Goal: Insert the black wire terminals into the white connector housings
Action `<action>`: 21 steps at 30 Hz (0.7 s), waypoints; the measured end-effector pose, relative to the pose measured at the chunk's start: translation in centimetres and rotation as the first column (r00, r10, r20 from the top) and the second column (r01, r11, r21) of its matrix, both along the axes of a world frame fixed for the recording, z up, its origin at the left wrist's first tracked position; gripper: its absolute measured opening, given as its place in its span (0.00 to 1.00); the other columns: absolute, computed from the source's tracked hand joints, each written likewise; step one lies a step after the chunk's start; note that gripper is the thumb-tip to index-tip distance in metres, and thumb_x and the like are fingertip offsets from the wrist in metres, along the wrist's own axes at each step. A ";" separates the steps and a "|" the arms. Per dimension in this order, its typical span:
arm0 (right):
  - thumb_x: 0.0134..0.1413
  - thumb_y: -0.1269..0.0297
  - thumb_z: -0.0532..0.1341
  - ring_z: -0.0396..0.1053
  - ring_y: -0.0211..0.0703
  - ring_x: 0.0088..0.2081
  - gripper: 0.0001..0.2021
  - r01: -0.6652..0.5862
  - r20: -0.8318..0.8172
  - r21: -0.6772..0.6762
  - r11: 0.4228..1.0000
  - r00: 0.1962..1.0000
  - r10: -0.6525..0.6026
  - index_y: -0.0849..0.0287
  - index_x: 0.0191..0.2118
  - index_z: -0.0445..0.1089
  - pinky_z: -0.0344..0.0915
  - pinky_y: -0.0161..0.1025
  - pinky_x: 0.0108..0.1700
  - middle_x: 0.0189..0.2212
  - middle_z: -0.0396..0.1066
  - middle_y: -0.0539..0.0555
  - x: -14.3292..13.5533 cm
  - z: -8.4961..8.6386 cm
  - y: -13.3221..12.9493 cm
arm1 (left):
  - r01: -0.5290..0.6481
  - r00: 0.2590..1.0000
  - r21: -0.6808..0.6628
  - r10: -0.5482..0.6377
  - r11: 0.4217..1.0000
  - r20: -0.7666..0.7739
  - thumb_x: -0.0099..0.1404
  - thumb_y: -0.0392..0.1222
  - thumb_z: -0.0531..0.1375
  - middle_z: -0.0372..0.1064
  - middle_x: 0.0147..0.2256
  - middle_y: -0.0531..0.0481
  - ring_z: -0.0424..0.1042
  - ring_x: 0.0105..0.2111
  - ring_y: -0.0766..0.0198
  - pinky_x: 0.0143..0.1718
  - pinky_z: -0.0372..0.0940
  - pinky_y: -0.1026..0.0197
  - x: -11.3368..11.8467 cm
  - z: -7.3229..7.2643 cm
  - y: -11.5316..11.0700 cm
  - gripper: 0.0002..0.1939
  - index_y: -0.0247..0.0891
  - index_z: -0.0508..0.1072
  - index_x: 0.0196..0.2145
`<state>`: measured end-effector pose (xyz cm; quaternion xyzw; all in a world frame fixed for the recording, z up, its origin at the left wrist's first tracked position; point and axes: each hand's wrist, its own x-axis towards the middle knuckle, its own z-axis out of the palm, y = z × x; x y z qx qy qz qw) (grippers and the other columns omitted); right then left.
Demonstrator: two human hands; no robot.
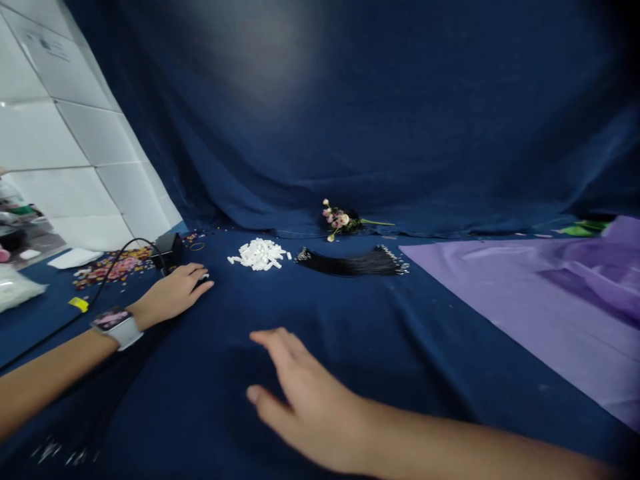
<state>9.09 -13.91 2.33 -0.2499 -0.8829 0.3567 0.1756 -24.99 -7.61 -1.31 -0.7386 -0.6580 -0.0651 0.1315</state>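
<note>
My left hand (175,291) is low over the blue cloth, beside a black box-like device (169,251). Its fingers are bent, and a small white piece (204,276) shows between the fingertips and the thumb. On that wrist is a watch with a pale strap (129,333). My right hand (305,393) hovers over the cloth in the foreground, thumb and fingers apart, holding nothing. Ahead of both hands lies a pile of small white pieces (260,254). To its right is a bundle of black cords with silver ends (350,262).
A flower sprig (340,220) rests against the blue backdrop. Purple sheeting (480,273) covers the right side. At left are scattered colourful bits (117,265), a black cable with a yellow tag (79,305) and a clear bag (17,288). Silver-tipped strands (47,450) lie at lower left.
</note>
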 end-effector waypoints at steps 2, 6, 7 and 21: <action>0.60 0.61 0.52 0.54 0.48 0.61 0.27 0.083 -0.001 0.106 0.991 0.996 -0.084 0.65 0.63 0.52 0.54 0.49 0.63 0.59 0.55 0.63 2.2 0.1 1.4 | -0.015 1.000 -0.022 0.015 1.000 0.018 0.68 0.54 0.52 0.61 0.59 0.36 0.61 0.58 0.49 0.57 0.58 0.42 -0.2 -1.3 -0.8 0.27 0.32 0.65 0.56; 0.62 0.62 0.53 0.55 0.50 0.60 0.25 0.200 -0.025 0.278 0.940 0.979 -0.201 0.64 0.62 0.52 0.59 0.54 0.60 0.59 0.55 0.63 5.9 -0.5 4.0 | -0.076 0.996 -0.044 0.078 0.996 0.044 0.68 0.57 0.42 0.55 0.62 0.34 0.56 0.62 0.48 0.57 0.58 0.48 -0.6 -3.6 -1.9 0.33 0.31 0.61 0.61; 0.62 0.62 0.53 0.56 0.51 0.59 0.24 0.219 -0.034 0.313 0.924 0.975 -0.219 0.63 0.61 0.52 0.60 0.55 0.58 0.59 0.55 0.63 6.7 -0.8 4.6 | -0.098 0.994 -0.043 0.100 0.994 0.046 0.68 0.58 0.40 0.54 0.62 0.31 0.56 0.62 0.45 0.56 0.59 0.46 -0.5 -3.7 -2.0 0.36 0.28 0.59 0.62; 0.60 0.62 0.57 0.63 0.49 0.54 0.23 0.200 -0.026 0.555 0.807 0.974 -0.224 0.60 0.59 0.56 0.66 0.51 0.51 0.56 0.59 0.61 9.7 -3.7 7.0 | 0.290 0.956 -0.020 -0.291 0.957 -0.039 0.68 0.44 0.56 0.66 0.51 0.42 0.69 0.48 0.55 0.48 0.66 0.47 14.6 4.2 9.2 0.16 0.35 0.68 0.52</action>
